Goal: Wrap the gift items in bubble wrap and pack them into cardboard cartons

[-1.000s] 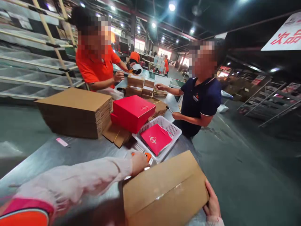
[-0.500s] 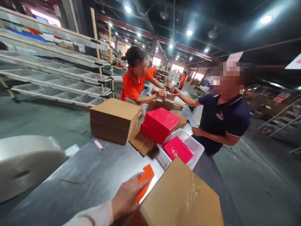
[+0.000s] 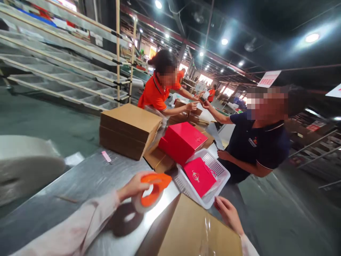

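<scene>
My left hand (image 3: 134,185) grips an orange tape dispenser (image 3: 160,180) with a roll of tape in it, held above the metal table. Its shadow falls on the tabletop below. In front of me is a brown carton (image 3: 197,227) with a strip of clear tape along its top. At the carton's far right edge is my right hand (image 3: 228,212), holding nothing, its fingers stretched out near the corner of a white plastic basket (image 3: 226,179). I cannot tell whether the fingertips touch the basket or the carton. Inside the basket lies a red gift bag (image 3: 198,177).
Red boxes (image 3: 182,140) stand beyond the basket, beside a stack of flat cartons (image 3: 128,129). A pink strip (image 3: 106,156) lies on the metal table (image 3: 90,181). Two people face each other across the far end, their hands meeting at an object. A large white roll (image 3: 29,167) stands left.
My left hand has moved left, away from the carton, and turned the dispenser so its roll shows. My right hand has come into view at the carton's right. The whole view has tilted slightly.
</scene>
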`<state>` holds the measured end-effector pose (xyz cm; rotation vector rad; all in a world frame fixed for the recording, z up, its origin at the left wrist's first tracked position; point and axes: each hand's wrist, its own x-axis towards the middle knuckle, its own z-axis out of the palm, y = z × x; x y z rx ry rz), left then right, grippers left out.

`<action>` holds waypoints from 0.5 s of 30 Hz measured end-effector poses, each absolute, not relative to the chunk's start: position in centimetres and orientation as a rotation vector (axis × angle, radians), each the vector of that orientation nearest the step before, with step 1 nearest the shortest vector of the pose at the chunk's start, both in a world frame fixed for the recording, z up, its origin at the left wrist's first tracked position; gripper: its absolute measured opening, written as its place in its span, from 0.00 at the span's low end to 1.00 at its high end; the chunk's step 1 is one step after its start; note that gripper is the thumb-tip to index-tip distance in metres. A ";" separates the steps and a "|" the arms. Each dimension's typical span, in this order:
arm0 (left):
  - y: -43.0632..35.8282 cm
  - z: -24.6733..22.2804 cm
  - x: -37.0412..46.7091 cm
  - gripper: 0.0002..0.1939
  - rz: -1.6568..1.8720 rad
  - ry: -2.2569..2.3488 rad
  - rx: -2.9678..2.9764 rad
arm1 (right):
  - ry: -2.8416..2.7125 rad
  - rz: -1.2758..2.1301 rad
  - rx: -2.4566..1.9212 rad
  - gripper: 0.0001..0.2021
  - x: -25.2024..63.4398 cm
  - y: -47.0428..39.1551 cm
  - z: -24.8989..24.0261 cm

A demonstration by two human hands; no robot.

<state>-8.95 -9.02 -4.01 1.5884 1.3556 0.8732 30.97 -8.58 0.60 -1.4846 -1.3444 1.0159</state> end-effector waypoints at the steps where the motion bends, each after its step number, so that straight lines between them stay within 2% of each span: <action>1: -7.2 -3.0 -9.3 0.37 0.910 1.326 1.454 | -1.389 1.110 -1.421 0.34 29.4 -5.9 0.2; 4: -2.6 -1.3 -9.0 0.32 0.829 1.196 1.138 | -1.564 1.265 -1.267 0.37 23.8 0.0 -1.1; 7: -0.1 -1.8 -7.6 0.31 0.824 1.106 1.044 | -1.665 1.281 -1.124 0.40 20.1 2.5 -1.9; 10: 0.8 -3.4 -6.5 0.27 0.781 0.934 1.029 | -1.643 1.206 -1.038 0.35 19.1 2.9 -2.7; 15: 1.4 -6.3 -5.7 0.15 0.740 0.530 0.823 | -1.562 1.012 -0.987 0.28 19.7 2.1 -4.0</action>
